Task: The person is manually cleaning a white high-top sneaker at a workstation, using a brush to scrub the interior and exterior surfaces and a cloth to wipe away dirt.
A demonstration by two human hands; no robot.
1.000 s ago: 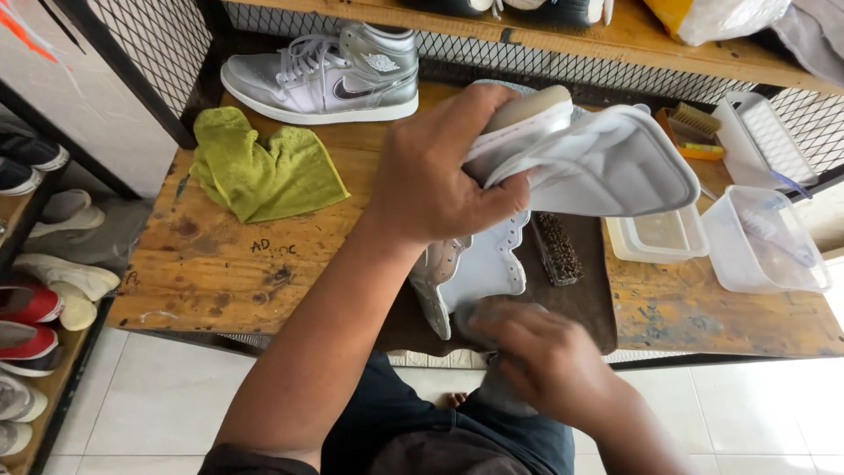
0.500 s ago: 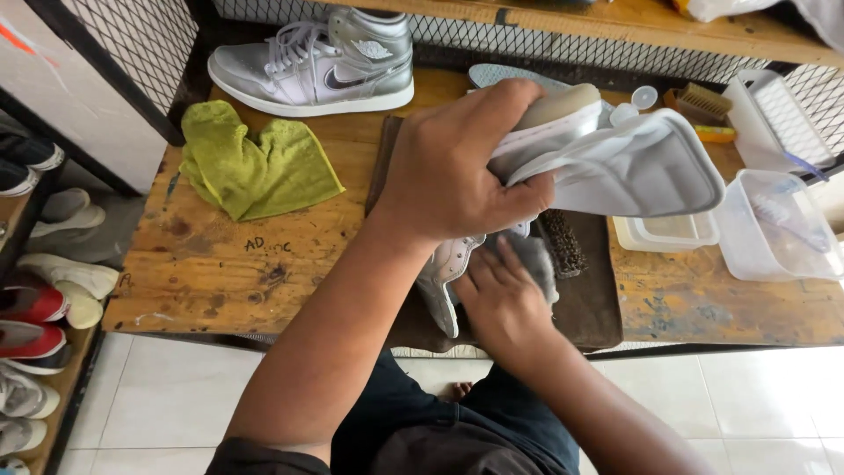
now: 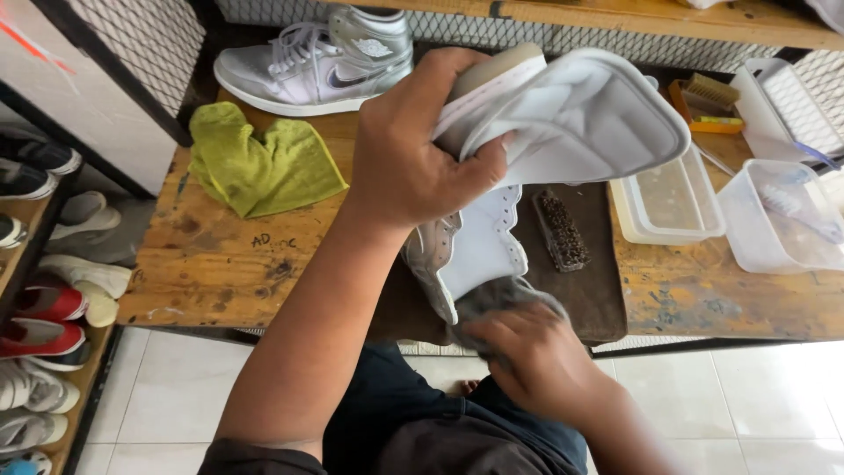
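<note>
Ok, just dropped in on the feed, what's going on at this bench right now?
A person is cleaning a silver high-top shoe over a wooden workbench. The left hand grips it by the sole, turned sole up, while the right hand presses a grey cloth against the collar end. The matching shoe stands at the back, beside a green cloth. A dark brush lies on the brown mat, with clear plastic tubs to the right.

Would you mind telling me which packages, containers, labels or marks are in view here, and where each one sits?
Clear plastic tub: on the bench right of the held shoe, rectangular, shallow.
Second clear tub: far right, deeper, something pale inside.
White lid: leaning at the back right, rectangular.
Emblems on the silver shoe: dark curved side mark, pale ankle emblem.
Handwritten marks: dark, on the wooden bench.
</note>
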